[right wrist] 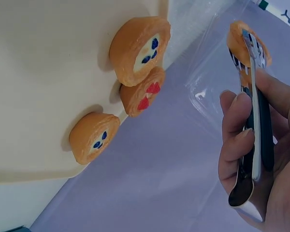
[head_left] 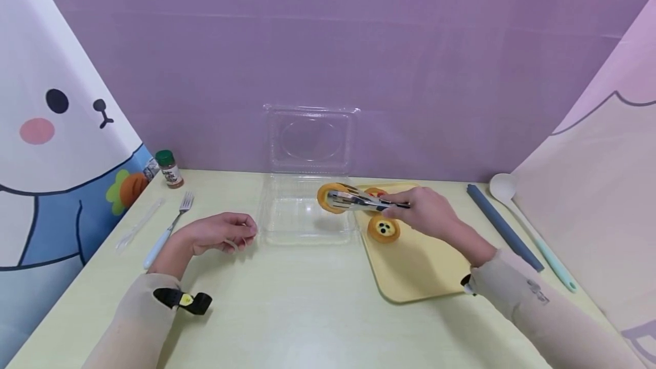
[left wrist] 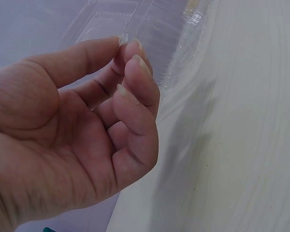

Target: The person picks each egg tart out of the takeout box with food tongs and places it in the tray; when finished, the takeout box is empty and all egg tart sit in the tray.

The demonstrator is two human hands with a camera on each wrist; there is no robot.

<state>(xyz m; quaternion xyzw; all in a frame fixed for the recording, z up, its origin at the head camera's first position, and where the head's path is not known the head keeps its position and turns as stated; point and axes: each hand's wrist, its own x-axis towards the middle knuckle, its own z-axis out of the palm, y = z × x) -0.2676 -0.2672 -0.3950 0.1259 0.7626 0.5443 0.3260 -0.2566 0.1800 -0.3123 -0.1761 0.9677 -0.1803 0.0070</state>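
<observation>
- While the right hand [head_left: 427, 209] grips metal tongs [head_left: 359, 201], fingers curled round the handles, the tongs clamp an orange tart [head_left: 330, 197] and hold it in the air over the right edge of the clear box [head_left: 302, 212].
- From the right wrist view, the tart [right wrist: 241, 41] sits pinched at the tong tips, with the fingers [right wrist: 234, 130] wrapped round the dark-lined handles of the tongs [right wrist: 253, 111].
- The left hand [head_left: 220, 233] rests on the counter [head_left: 307, 312] just left of the box, fingers loosely curled; in the left wrist view its fingertips [left wrist: 130, 48] meet at the thin rim of the box [left wrist: 174, 38], and I cannot tell for sure whether they pinch it or only touch it.
- The box stands open, its lid [head_left: 310, 138] up against the purple wall, its tray showing nothing inside.
- A yellow board [head_left: 415, 266] lies just right of the box, and three tarts stay on it: one with dark dots [head_left: 383, 229] near the hand, one with red pieces [head_left: 376, 192] behind the tongs, and a third seen only from the wrist [right wrist: 94, 137].
- A fork [head_left: 171, 226] and a clear utensil [head_left: 138, 224] lie to the left, a spice jar [head_left: 169, 168] at the back left.
- A grey bar [head_left: 502, 226] and a pale spoon [head_left: 533, 232] lie along the right.
</observation>
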